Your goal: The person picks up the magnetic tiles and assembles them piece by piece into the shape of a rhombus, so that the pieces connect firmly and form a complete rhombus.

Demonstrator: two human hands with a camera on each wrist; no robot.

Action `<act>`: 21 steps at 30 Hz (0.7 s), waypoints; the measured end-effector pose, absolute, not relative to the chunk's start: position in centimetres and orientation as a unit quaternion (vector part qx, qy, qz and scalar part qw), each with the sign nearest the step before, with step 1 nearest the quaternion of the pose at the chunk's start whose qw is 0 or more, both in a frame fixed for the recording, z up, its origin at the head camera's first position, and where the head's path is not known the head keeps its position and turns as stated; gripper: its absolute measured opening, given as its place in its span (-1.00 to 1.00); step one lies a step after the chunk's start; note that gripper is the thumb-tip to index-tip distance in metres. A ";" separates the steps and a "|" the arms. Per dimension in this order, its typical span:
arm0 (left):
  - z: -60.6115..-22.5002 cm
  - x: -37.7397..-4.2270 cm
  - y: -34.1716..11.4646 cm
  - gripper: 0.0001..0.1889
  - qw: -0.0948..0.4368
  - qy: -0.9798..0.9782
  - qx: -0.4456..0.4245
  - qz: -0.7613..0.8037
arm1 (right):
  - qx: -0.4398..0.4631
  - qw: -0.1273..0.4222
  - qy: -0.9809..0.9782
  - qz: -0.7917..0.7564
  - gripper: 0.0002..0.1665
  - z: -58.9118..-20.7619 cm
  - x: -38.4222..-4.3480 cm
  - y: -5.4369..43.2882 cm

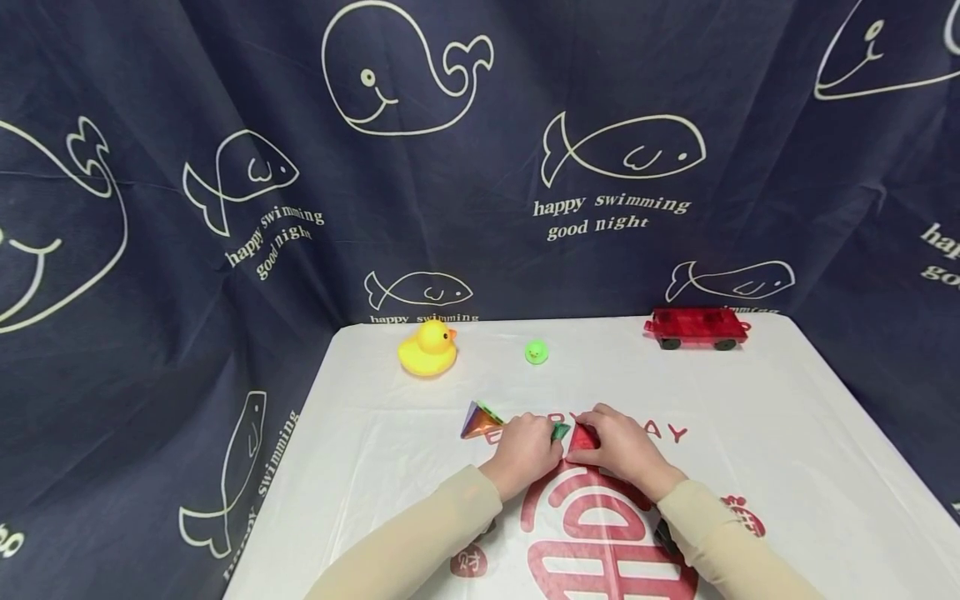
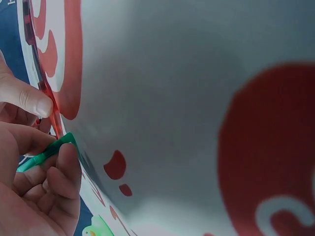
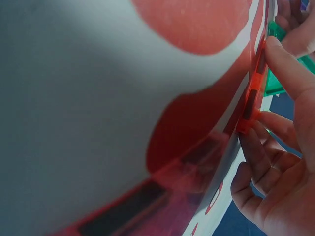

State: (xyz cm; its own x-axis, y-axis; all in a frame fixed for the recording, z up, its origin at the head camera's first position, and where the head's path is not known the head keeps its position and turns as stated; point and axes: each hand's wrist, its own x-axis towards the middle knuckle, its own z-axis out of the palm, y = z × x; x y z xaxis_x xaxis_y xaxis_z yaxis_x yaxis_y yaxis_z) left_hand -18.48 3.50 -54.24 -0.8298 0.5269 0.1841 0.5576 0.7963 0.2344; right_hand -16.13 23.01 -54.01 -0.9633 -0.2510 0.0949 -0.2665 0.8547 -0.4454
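In the head view my left hand (image 1: 525, 452) and right hand (image 1: 626, 446) work close together over the white sheet. Between thumb and fingers, the left hand pinches a green translucent magnetic tile (image 2: 45, 153). A red translucent magnetic tile (image 1: 582, 439), with dark magnet strips along its edge, is gripped by the right hand at both ends. The two tiles come edge to edge, the red one standing low against the sheet. Left of my left hand, purple and orange magnetic tiles (image 1: 474, 422) with a green edge stand tilted together, partly hidden by that hand.
Toward the back of the table (image 1: 360, 400) sit a yellow rubber duck (image 1: 427, 350), a small green duck (image 1: 536, 352) and a red wheeled car base (image 1: 697, 327). A dark blue curtain (image 1: 495, 233) with fish drawings hangs behind and along the sides.
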 end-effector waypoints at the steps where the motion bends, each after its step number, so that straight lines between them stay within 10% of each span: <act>1: -54.2 -18.5 3.6 -0.66 0.054 -0.947 -0.285 -0.139 | 0.135 0.019 -0.962 0.235 -0.16 -54.1 -16.1 22.9; 21: -54.1 -18.6 4.5 -0.73 0.043 -0.949 -0.275 -0.147 | 0.157 0.050 -0.960 0.224 -0.41 -54.3 -16.4 21.9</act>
State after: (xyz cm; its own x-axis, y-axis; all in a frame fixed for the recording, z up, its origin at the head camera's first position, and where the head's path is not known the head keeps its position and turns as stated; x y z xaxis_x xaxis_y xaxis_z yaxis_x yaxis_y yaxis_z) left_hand -18.58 4.55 -54.11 -0.8452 0.5091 0.1624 0.5344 0.8060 0.2545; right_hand -16.35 21.88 -54.27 -0.9453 -0.2799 0.1673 -0.3250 0.8500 -0.4144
